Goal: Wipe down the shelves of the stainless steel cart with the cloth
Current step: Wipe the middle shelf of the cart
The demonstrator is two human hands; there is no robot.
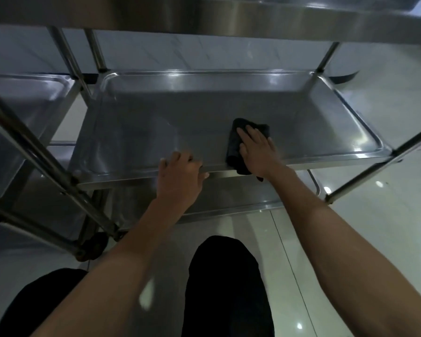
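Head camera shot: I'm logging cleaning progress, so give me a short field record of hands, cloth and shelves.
cart: stainless steel cart, three shelves in view
shelf being wiped: middle shelf
cloth: dark cloth, bunched, at the shelf's near edge, right of centre
right hand: right hand pressing flat on the cloth
left hand: left hand gripping the middle shelf's front rim
top shelf: top shelf overhead, only its edge seen
bottom shelf: bottom shelf mostly hidden
floor: glossy pale tiled floor
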